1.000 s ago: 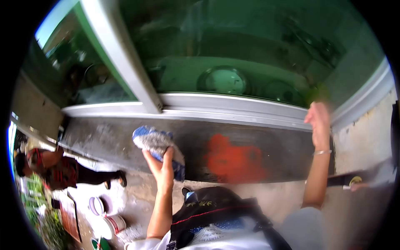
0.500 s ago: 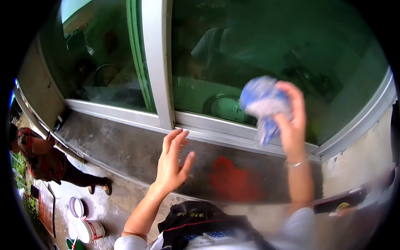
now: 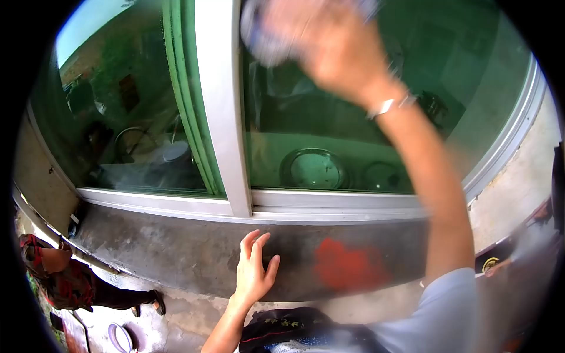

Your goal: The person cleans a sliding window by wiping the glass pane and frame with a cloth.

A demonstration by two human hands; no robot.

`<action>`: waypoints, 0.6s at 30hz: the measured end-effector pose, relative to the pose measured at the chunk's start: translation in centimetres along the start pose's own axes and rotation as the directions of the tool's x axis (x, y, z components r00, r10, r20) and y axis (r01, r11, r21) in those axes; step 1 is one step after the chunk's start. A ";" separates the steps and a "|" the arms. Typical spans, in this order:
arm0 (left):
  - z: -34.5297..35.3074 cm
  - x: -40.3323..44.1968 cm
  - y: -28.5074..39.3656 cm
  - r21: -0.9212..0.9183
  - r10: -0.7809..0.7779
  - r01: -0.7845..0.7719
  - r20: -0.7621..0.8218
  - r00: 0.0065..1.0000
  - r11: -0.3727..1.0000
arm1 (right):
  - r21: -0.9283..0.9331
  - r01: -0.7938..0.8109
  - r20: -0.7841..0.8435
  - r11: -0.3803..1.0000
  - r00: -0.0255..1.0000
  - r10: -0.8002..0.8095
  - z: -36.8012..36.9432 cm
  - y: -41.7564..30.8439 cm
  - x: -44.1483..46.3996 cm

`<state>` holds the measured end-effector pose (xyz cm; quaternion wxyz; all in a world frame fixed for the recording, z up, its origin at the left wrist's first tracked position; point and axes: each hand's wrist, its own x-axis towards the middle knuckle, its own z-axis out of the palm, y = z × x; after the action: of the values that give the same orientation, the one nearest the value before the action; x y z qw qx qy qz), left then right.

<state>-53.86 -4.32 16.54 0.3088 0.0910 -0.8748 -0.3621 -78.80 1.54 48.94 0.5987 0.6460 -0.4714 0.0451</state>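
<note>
My right hand (image 3: 335, 56) is raised high against the right window pane (image 3: 329, 123), its fingers closed on a blue and white cloth (image 3: 268, 35). Both are smeared by motion, and the top of the cloth is cut off by the frame edge. A bracelet (image 3: 391, 106) circles the right wrist. Lower down, my left hand (image 3: 255, 270) hovers over the dark grey sill (image 3: 176, 244), fingers apart and holding nothing. Between the two panes stands a white window frame post (image 3: 220, 106).
A red stain (image 3: 347, 265) marks the sill. At the left, a person in dark patterned clothes (image 3: 65, 282) stands on the wet ground near a pale basin (image 3: 120, 339). Another person's blurred arm (image 3: 518, 259) shows at the right. A small dark object (image 3: 73, 225) sits at the sill's left end.
My right hand has swept the cloth up and left across the pane. My left hand stays open above the sill, lower in view. The view has tilted upward.
</note>
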 end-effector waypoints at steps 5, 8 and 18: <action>0.9 -0.9 0.8 0.029 0.003 -0.003 0.015 1.000 1.000 | 0.229 0.246 0.230 0.942 0.926 -0.298 3.2 -13.6 -14.9; 1.6 -1.4 0.3 0.074 -0.027 0.031 -0.052 0.998 0.997 | 0.400 0.311 0.290 0.862 0.849 -0.442 0.4 -10.3 -16.5; 2.4 -1.8 1.1 0.080 -0.121 0.140 -0.201 0.972 0.987 | -0.514 -0.571 -0.588 0.641 0.778 0.222 -12.5 30.6 -0.9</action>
<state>-53.80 -1.44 15.17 0.3644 0.1978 -0.8482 -0.3297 -93.25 17.18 74.20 0.8581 0.2311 -0.4281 0.1642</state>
